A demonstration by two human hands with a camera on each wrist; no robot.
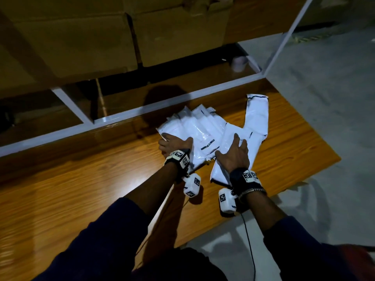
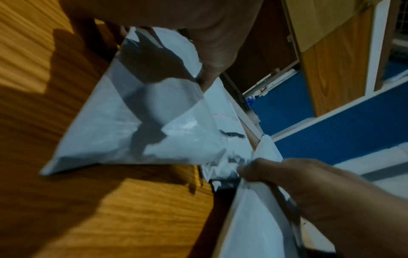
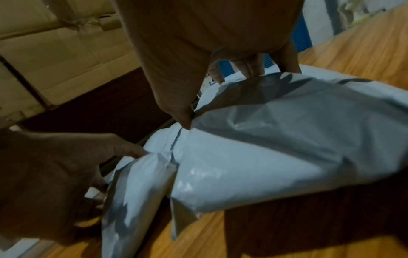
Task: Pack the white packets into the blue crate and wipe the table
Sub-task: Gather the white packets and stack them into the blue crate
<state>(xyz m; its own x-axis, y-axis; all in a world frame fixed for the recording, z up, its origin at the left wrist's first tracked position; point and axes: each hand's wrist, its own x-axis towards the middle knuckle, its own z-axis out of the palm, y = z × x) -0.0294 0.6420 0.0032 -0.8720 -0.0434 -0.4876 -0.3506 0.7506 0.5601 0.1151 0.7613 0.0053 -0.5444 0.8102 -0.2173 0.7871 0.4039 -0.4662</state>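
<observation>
Several white packets point(image 1: 198, 126) lie in an overlapping pile on the right part of the wooden table point(image 1: 91, 189). My left hand point(image 1: 172, 144) grips the pile's left edge, thumb on top and fingers curled underneath, as the right wrist view shows of that left hand point(image 3: 44, 165). My right hand point(image 1: 236, 153) lies flat with spread fingers on the nearest packet point(image 1: 231, 128). Its thumb point(image 3: 183, 118) presses into the plastic point(image 3: 276, 148). One long packet point(image 1: 257, 112) sticks out towards the far right. No blue crate shows in the head view.
Cardboard boxes point(image 1: 81, 37) fill a white-framed shelf point(image 1: 142, 110) right behind the table. A small pale roll point(image 1: 239, 62) sits at the shelf's end. Grey floor point(image 1: 324, 98) lies past the table's right edge. A blue ribbed surface point(image 2: 320, 139) shows beyond; I cannot tell if it is the crate.
</observation>
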